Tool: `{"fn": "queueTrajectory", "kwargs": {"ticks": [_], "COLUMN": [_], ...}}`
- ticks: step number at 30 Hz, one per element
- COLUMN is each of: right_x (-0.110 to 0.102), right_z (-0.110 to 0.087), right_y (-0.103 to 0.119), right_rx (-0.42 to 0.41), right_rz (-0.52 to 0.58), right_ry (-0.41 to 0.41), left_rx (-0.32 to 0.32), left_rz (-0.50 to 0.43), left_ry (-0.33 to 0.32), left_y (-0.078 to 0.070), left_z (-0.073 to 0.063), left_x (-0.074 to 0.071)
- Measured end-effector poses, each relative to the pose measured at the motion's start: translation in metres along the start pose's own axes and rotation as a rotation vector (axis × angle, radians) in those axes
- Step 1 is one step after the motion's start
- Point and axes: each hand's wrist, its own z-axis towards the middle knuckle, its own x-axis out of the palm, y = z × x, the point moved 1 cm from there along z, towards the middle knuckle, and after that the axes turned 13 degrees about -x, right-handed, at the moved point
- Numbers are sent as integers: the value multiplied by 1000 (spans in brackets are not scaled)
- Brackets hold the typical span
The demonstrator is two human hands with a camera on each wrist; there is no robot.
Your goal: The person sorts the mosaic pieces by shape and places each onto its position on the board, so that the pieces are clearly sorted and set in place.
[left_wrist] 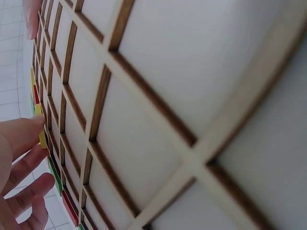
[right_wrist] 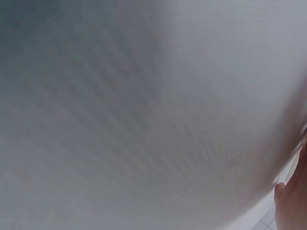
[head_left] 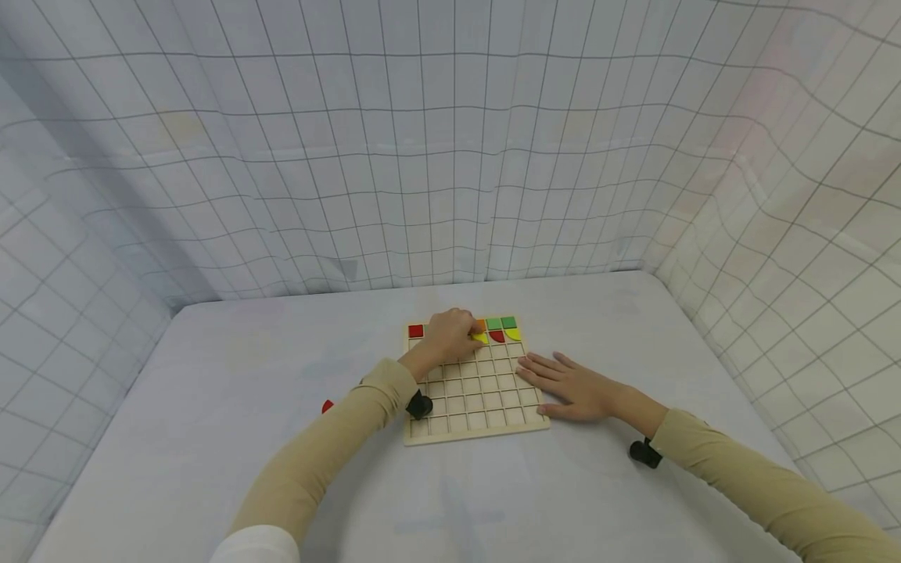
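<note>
A wooden grid board (head_left: 473, 435) lies on the table. My left hand (head_left: 447, 336) reaches over it to the second row from the far edge. In the left wrist view, its thumb and index finger pinch a yellow tile (left_wrist: 42, 139) at the grid; the other fingers are loosely bent. To the right of that tile are a red quarter-round tile (head_left: 497, 336) and a yellow curved tile (head_left: 513, 335). My right hand (head_left: 579, 391) lies flat on the table, fingers spread, with its fingertips at the board's right edge.
Along the far row sit a red square tile (head_left: 416, 331), an orange tile (head_left: 481, 324) and green tiles (head_left: 501, 322), partly hidden by the left hand. A red piece (head_left: 327, 406) lies left of the board, by the left forearm. Checked cloth walls (head_left: 450, 195) enclose the table.
</note>
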Motion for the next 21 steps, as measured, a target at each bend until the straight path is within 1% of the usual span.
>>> {"fn": "queueTrajectory", "kwargs": {"ticks": [4,8,15,21], "right_x": [0,-1,-2,-2], "right_z": [0,0,-1,-1], "right_y": [0,1,1,1], "right_rx": [2,1,3,1], "right_rz": [-1,-4,-4,4], "right_ry": [8,10,15,13], "left_rx": [27,37,25,-1], "left_rz": [-7,-8,-27,-24], "left_ry": [-7,-25,-31,-77], "left_y": [1,0,-2,-2], "left_z": [0,0,3,4], "left_x": [1,0,3,8]}}
